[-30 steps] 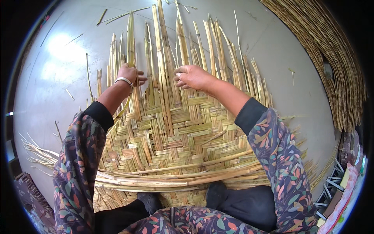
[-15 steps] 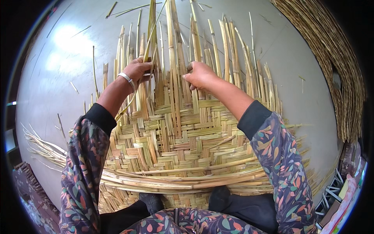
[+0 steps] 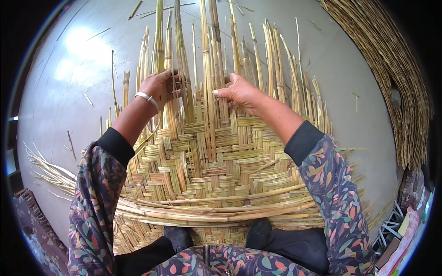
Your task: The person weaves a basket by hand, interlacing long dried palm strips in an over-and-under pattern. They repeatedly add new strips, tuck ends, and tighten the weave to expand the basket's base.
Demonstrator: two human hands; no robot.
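A mat woven from flat, split reed strips lies on the floor before me, with loose strip ends fanning away from its far edge. Between the thumb and fingers of my left hand is a long greenish strip; its tail bends down past my wrist. Several fingers of that hand reach behind neighbouring upright strips. My right hand grips upright strips at the middle, its thumb in front and fingertips partly hidden behind them. Both hands are just beyond the tightly woven part.
A bundle of long reeds lies across the mat near my feet. Thin loose strips stick out at the left. A rolled reed mat stands at the far right. Reed scraps litter the grey floor.
My left hand has shifted slightly left, bringing the long greenish strip with it, away from the middle strips. My right hand has moved slightly right, and its thumb now stretches out farther.
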